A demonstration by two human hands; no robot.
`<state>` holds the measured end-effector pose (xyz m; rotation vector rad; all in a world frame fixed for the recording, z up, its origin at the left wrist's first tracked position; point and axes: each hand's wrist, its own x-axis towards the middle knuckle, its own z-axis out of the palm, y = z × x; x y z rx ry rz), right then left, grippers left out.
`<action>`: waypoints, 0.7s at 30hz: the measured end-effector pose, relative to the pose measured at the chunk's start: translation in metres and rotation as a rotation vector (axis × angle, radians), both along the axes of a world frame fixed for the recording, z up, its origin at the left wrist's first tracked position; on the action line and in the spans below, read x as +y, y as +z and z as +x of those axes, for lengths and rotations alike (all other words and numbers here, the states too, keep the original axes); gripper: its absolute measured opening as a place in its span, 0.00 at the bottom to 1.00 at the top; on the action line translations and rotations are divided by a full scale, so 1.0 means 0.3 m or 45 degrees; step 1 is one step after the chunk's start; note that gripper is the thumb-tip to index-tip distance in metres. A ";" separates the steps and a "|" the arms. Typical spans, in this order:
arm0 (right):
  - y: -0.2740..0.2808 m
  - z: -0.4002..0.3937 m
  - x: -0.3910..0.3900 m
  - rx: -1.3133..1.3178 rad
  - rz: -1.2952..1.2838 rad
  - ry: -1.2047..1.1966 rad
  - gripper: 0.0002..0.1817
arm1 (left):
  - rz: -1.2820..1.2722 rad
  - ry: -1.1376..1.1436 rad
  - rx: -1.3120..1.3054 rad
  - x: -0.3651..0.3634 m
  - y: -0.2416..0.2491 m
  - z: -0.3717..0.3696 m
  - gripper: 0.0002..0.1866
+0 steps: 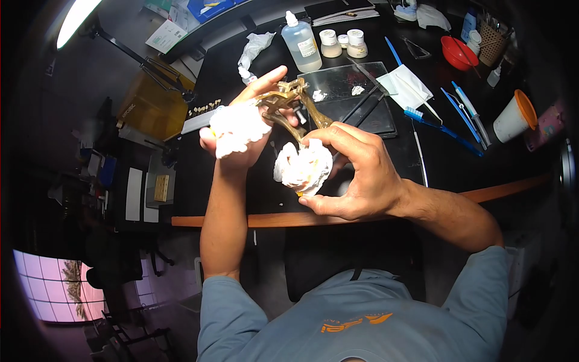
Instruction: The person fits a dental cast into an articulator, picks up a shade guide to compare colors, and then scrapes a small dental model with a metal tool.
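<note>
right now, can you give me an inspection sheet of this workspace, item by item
surface: black bench top with wooden front edge
job's things: brass hinged frame joining two white plaster lumps, one in the left hand, one in the right hand
clutter: clear plastic squeeze bottle, white lidded jars, glass slab, blue toothbrush, red bowl, white cup with orange rim
grip: both hands closed on the plaster lumps
cables: nothing seen
surroundings: lamp on a black arm, dark floor
</note>
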<state>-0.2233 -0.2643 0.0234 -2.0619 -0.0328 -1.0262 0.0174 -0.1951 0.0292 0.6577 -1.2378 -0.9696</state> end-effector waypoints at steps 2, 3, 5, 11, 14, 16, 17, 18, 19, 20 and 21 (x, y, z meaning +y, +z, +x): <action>-0.004 0.002 0.012 0.079 0.095 0.057 0.36 | -0.062 -0.109 0.132 -0.003 -0.007 0.014 0.75; -0.007 0.005 0.016 0.126 0.228 0.105 0.34 | -0.091 -0.166 0.197 -0.005 -0.009 0.020 0.73; -0.018 0.012 0.022 0.217 0.495 0.195 0.30 | -0.144 -0.158 0.177 -0.008 -0.012 0.016 0.67; -0.020 0.008 -0.003 0.357 0.770 0.383 0.32 | -0.059 0.223 -0.189 0.011 0.004 -0.005 0.65; -0.009 0.004 0.001 0.360 0.826 0.395 0.28 | -0.064 0.392 -0.412 0.024 0.048 -0.044 0.66; -0.005 0.001 0.001 0.385 0.883 0.364 0.25 | -0.133 0.405 -0.464 0.021 0.050 -0.046 0.66; -0.011 0.004 0.003 0.349 0.875 0.329 0.22 | -0.163 0.400 -0.476 0.018 0.046 -0.044 0.66; -0.019 0.008 0.008 0.313 0.867 0.291 0.19 | -0.180 0.375 -0.460 0.011 0.041 -0.042 0.68; -0.025 0.011 0.011 0.278 0.859 0.254 0.17 | -0.159 0.372 -0.464 0.016 0.043 -0.044 0.69; -0.023 0.010 0.011 0.276 0.815 0.222 0.16 | -0.137 0.370 -0.469 0.020 0.049 -0.049 0.71; -0.019 0.009 0.011 0.274 0.770 0.192 0.15 | -0.116 0.367 -0.474 0.025 0.055 -0.053 0.73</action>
